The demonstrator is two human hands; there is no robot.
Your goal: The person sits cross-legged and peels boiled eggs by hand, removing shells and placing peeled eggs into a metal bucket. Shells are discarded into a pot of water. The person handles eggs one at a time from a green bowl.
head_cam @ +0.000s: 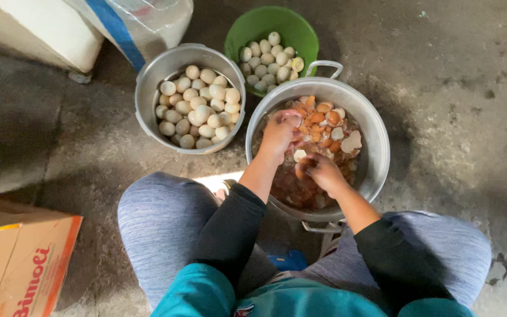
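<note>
Both my hands hang over a large metal pot partly filled with brown eggshell pieces and murky water. My left hand grips an egg at the pot's near-left rim, fingers curled around it. Just right of it and nearer to me, my right hand is closed on a brown shell piece. To the left stands a second metal pot full of peeled pale eggs. Behind both sits a green plastic bowl holding several more pale eggs.
A cardboard box lies at the lower left on the concrete floor. A white block and a clear plastic bag with a blue stripe sit at the top left. My knees in grey trousers flank the large pot.
</note>
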